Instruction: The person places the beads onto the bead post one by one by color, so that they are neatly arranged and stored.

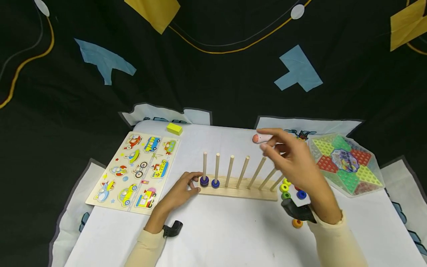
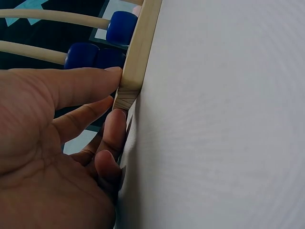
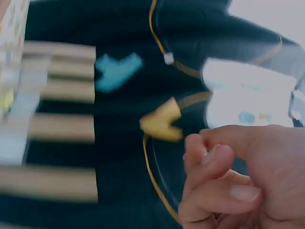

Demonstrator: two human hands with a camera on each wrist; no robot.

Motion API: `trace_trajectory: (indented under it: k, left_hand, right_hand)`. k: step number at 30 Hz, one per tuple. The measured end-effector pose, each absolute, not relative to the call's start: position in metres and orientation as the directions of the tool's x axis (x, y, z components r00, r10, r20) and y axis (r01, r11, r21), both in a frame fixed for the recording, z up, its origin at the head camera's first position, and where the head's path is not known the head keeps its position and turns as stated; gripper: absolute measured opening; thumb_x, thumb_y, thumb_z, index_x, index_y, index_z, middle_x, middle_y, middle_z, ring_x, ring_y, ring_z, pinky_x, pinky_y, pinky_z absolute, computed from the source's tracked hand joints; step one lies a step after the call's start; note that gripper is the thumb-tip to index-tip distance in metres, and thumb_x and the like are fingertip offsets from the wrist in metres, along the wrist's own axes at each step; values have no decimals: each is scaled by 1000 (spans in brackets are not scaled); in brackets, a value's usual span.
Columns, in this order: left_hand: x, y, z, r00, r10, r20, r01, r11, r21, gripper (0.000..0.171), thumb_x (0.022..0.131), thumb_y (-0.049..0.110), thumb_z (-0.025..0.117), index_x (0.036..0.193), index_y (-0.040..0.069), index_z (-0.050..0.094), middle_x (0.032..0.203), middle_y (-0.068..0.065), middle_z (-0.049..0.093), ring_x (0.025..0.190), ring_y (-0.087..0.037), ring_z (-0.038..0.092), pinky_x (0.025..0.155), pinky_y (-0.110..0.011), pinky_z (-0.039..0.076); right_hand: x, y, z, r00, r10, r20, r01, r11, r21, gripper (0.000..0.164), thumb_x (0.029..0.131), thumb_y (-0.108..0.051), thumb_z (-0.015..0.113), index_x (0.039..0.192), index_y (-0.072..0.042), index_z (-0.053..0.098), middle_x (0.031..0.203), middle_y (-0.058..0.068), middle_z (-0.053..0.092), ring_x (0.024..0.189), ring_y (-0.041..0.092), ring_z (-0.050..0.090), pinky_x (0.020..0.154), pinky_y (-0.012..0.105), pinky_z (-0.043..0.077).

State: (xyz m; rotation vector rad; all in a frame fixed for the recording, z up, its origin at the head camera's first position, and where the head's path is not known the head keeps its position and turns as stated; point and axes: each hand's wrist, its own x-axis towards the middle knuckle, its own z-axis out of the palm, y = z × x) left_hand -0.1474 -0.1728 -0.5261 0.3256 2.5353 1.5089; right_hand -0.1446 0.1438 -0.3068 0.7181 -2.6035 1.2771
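A wooden peg stand [image 1: 238, 193] with a row of upright pegs stands on the white table. Dark blue rings [image 1: 204, 181] are stacked on its leftmost peg, and one blue ring [image 1: 215, 184] sits on the second. My left hand [image 1: 181, 190] holds the stand's left end, fingertips at the wooden edge [image 2: 131, 86] in the left wrist view. Above the stand's right end, my right hand [image 1: 295, 159] is raised with thumb and index finger apart and the other fingers loosely bent. Nothing shows between its fingers. It partly covers the rightmost pegs.
Beside the right forearm lie yellow rings [image 1: 284, 187], a green ring [image 1: 285, 195], a blue ring [image 1: 301, 194] and an orange ring [image 1: 297, 223]. A picture puzzle board [image 1: 133, 174] is at left, a yellow block [image 1: 174, 129] behind, a hexagonal game box [image 1: 347, 165] at right.
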Motion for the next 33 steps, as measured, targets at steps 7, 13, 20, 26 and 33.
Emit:
trace_trajectory:
  k: [7, 13, 20, 26, 33]
  left_hand:
    - [-143, -175, -524, -962, 267, -54, 84, 479, 874, 50, 85, 2, 68, 132, 9, 53, 107, -7, 50, 84, -16, 48, 77, -31, 39]
    - [-140, -176, -524, -964, 262, -46, 87, 475, 876, 50, 84, 2, 68, 132, 10, 54, 108, -7, 51, 84, -16, 49, 76, -30, 41]
    - [-141, -176, -526, -967, 255, -17, 109, 471, 875, 51, 84, 1, 68, 132, 7, 53, 108, -8, 52, 83, -15, 49, 76, -30, 41]
    - [-144, -175, -526, -965, 262, -17, 109, 458, 882, 50, 84, 1, 67, 132, 7, 53, 109, -9, 52, 84, -16, 49, 76, -28, 41]
    - [-147, -173, -527, -958, 286, 11, 137, 422, 896, 49, 84, 0, 68, 131, 7, 54, 108, -12, 52, 85, -20, 49, 75, -31, 40]
  right_hand:
    - [-127, 229, -355, -966, -110, 233, -251, 611, -751, 34, 96, -23, 57, 130, -22, 56, 85, 4, 59, 53, 19, 49, 46, 28, 43]
    - [-113, 274, -424, -1000, 6, -25, 23, 668, -744, 44, 97, -40, 52, 134, -16, 50, 92, 15, 59, 55, 23, 52, 48, 30, 42]
    - [-102, 294, -477, -984, 34, -177, 156, 656, -738, 45, 97, -36, 54, 132, -9, 48, 91, 16, 61, 56, 19, 53, 47, 29, 43]
    - [-101, 296, -499, -984, 17, -178, 143, 671, -728, 48, 94, -35, 59, 132, -9, 46, 83, 11, 60, 57, 16, 52, 49, 28, 43]
    - [-104, 297, -508, -980, 27, -198, 164, 678, -717, 50, 93, -36, 61, 132, -11, 45, 81, 10, 56, 60, 15, 53, 51, 28, 45]
